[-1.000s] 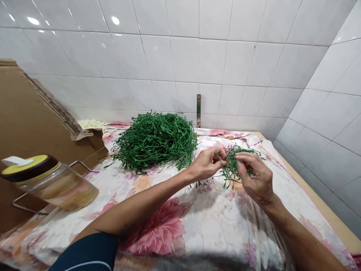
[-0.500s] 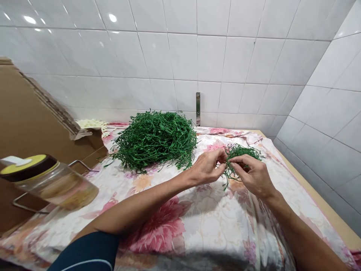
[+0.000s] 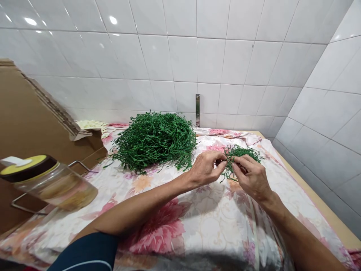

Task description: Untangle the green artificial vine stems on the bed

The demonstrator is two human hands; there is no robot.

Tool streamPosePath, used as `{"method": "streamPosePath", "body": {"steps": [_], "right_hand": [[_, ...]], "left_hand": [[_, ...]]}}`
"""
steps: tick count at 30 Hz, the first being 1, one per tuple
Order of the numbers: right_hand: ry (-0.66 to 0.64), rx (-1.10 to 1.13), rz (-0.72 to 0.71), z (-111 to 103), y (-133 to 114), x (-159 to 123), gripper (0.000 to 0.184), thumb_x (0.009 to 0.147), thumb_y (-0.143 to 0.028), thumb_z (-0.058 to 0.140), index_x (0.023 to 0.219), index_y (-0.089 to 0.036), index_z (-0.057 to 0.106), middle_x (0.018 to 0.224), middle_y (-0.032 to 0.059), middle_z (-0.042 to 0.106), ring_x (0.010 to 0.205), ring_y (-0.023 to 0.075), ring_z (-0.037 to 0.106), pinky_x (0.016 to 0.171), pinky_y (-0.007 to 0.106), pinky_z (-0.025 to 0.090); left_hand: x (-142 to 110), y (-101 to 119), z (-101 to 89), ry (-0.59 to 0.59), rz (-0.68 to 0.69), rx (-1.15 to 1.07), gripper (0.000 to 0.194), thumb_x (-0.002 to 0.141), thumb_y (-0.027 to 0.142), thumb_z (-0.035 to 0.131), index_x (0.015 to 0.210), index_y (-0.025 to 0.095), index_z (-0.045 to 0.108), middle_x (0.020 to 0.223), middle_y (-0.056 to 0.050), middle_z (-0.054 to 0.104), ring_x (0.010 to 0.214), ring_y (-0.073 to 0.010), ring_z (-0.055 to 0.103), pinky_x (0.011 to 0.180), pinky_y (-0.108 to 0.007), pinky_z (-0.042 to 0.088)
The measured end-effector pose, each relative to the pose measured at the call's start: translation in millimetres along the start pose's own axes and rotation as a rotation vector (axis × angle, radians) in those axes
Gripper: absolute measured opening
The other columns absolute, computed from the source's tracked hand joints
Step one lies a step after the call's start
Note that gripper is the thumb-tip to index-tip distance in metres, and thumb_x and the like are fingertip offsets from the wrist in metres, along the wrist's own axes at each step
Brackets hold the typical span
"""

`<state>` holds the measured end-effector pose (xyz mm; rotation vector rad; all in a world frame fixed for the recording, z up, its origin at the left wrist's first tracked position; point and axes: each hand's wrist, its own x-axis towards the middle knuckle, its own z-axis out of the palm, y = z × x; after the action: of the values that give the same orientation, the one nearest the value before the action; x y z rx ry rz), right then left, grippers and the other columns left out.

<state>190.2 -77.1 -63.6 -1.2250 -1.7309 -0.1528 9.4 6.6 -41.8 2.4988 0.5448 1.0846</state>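
Thin green plastic-looking stems make up a small heap point(image 3: 244, 151) on the right of the floral cloth. In front of it, my left hand point(image 3: 209, 165) pinches a green stem point(image 3: 229, 159) between thumb and forefinger. My right hand point(image 3: 251, 174) pinches the same spot from the other side, its fingertips almost meeting the left ones. Most of that stem is hidden by the fingers. To the left lies a much larger tangled pile of green stems point(image 3: 156, 141) with small knobbed ends.
A floral cloth point(image 3: 214, 226) covers the table. At left stand a clear jar point(image 3: 67, 188) with a yellow and black lid, and a cardboard box point(image 3: 31, 113). Pale small pieces point(image 3: 91, 125) lie behind the box. A metal bracket point(image 3: 197, 110) is on the tiled wall.
My right hand has moved left and slightly down from over the small heap, bringing its fingertips up to those of my left hand. The large pile stays as it was.
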Motion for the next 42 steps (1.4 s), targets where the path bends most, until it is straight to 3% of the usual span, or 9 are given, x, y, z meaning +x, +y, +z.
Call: {"method": "streamPosePath", "body": {"steps": [5, 11, 17, 24, 28, 32, 42], "right_hand": [[-0.105, 0.148, 0.162, -7, 1, 2, 0.016, 0.094, -0.027, 0.065, 0.104, -0.019, 0.075, 0.103, 0.0093, 0.07, 0.078, 0.0175, 0.066, 0.053, 0.027, 0.049], [-0.213, 0.308, 0.242, -19, 11, 8, 0.02, 0.094, -0.036, 0.067, 0.09, -0.021, 0.08, 0.101, 0.0099, 0.076, 0.099, 0.0236, 0.071, 0.079, 0.033, 0.057], [-0.246, 0.387, 0.322, -20, 18, 8, 0.018, 0.085, -0.039, 0.076, 0.085, -0.022, 0.082, 0.1, 0.0115, 0.077, 0.098, 0.0261, 0.072, 0.075, 0.035, 0.059], [-0.381, 0.624, 0.385, -13, 24, 7, 0.032, 0.085, -0.048, 0.075, 0.096, -0.018, 0.079, 0.112, 0.0132, 0.075, 0.108, 0.0269, 0.07, 0.094, 0.042, 0.057], [-0.402, 0.625, 0.464, -6, 28, 2, 0.035, 0.086, -0.05, 0.074, 0.097, -0.016, 0.076, 0.1, 0.0114, 0.076, 0.096, 0.0247, 0.071, 0.087, 0.039, 0.058], [-0.369, 0.564, 0.457, -1, 30, -2, 0.03, 0.089, -0.047, 0.072, 0.091, -0.017, 0.07, 0.092, 0.008, 0.073, 0.084, 0.0204, 0.068, 0.075, 0.033, 0.056], [-0.399, 0.551, 0.388, -8, 22, 4, 0.023, 0.09, -0.039, 0.07, 0.082, -0.018, 0.064, 0.077, 0.0011, 0.063, 0.071, 0.0151, 0.058, 0.066, 0.028, 0.048]], "left_hand": [[0, -6, -0.5, 0.001, 0.03, 0.002, 0.008, 0.089, 0.016, 0.061, 0.089, 0.016, 0.069, 0.079, -0.003, 0.068, 0.074, -0.0141, 0.058, 0.071, -0.026, 0.044], [1, -5, -5.7, -0.086, 0.055, 0.032, 0.009, 0.09, 0.019, 0.062, 0.091, 0.017, 0.071, 0.081, -0.004, 0.069, 0.073, -0.0144, 0.059, 0.071, -0.026, 0.044], [0, 1, -6.2, -0.196, 0.021, 0.046, 0.009, 0.087, 0.019, 0.063, 0.087, 0.017, 0.071, 0.078, -0.003, 0.069, 0.071, -0.0145, 0.06, 0.07, -0.026, 0.044], [-3, 2, -2.1, -0.176, 0.01, 0.031, 0.008, 0.084, 0.017, 0.063, 0.084, 0.016, 0.071, 0.077, -0.004, 0.07, 0.07, -0.0151, 0.061, 0.067, -0.026, 0.043], [-3, 1, -0.5, -0.169, -0.031, 0.044, 0.01, 0.083, 0.018, 0.063, 0.085, 0.016, 0.073, 0.079, -0.004, 0.072, 0.07, -0.0161, 0.062, 0.066, -0.027, 0.044], [-1, -2, -2.3, -0.198, -0.103, -0.059, 0.013, 0.083, 0.018, 0.063, 0.088, 0.016, 0.075, 0.077, -0.003, 0.073, 0.068, -0.0147, 0.061, 0.063, -0.025, 0.042], [7, -10, -13.8, -0.408, -0.222, -0.418, 0.014, 0.083, 0.024, 0.066, 0.087, 0.012, 0.073, 0.073, -0.001, 0.063, 0.064, -0.0103, 0.05, 0.059, -0.022, 0.039]]}}
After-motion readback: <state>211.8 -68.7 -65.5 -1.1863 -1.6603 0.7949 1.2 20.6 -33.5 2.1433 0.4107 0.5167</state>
